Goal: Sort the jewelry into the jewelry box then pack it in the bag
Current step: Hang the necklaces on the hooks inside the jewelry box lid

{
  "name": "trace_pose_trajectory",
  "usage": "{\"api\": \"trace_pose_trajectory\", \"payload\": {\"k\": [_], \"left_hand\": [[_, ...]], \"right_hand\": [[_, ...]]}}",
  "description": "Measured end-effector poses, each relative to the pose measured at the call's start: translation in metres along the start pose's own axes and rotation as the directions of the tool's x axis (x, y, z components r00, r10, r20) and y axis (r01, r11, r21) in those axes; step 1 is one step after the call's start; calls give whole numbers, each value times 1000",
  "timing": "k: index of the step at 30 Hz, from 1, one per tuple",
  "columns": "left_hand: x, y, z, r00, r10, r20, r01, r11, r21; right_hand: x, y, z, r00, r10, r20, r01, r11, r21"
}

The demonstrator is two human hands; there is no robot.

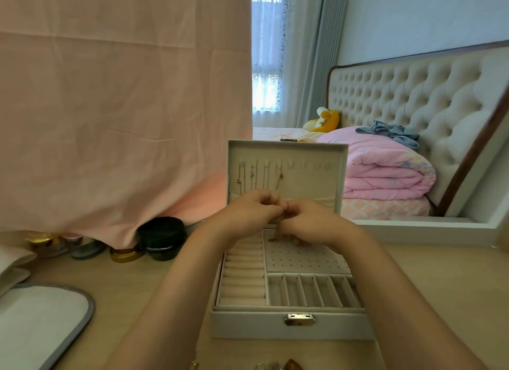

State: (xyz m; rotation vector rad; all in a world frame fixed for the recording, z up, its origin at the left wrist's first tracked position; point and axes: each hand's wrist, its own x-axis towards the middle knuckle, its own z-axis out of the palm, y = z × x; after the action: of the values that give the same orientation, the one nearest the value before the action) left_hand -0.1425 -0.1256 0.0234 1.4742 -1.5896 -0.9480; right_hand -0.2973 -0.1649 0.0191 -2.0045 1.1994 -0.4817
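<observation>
A white jewelry box (292, 324) stands open on the wooden table, its lid (286, 171) upright with several thin gold necklaces (260, 176) hanging on hooks inside. The tray has ring rolls on the left, a perforated earring panel (303, 259) and slotted compartments at the front. My left hand (252, 209) and my right hand (308, 223) meet above the back of the tray, fingers curled, pinching a small gold piece of jewelry (285, 211) between them. More loose jewelry (275, 365) lies at the table's front edge.
A grey-rimmed white bag or pouch (41, 323) lies at the left front. Jars (162, 238) and small pots stand under a pink cloth (124, 107) at the back left. A mirror at the right shows a bed with a pink quilt.
</observation>
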Motion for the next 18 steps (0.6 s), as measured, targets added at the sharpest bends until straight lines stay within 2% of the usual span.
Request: {"api": "trace_pose_trajectory", "payload": {"k": [4, 7, 10, 13, 15, 18], "left_hand": [[-2, 1, -2, 1000, 17, 1, -17, 998, 68], [-2, -1, -4, 999, 48, -4, -48, 995, 92], [3, -6, -5, 990, 111, -87, -87, 966, 243], [9, -15, -4, 959, 233, -161, -105, 821, 561], [11, -20, 2, 945, 293, -145, -121, 726, 677], [14, -24, 11, 925, 359, -129, -123, 601, 790]], "right_hand": [[4, 2, 9, 996, -43, -81, 47, 998, 49], [5, 3, 10, 993, -23, -115, 28, 999, 47], [7, 5, 3, 981, -32, -194, 34, 999, 9], [8, 2, -5, 937, -90, -339, 101, 995, 16], [10, 1, -8, 893, -138, -429, 167, 985, 31], [12, 0, -8, 851, -193, -489, 227, 974, 12]]}}
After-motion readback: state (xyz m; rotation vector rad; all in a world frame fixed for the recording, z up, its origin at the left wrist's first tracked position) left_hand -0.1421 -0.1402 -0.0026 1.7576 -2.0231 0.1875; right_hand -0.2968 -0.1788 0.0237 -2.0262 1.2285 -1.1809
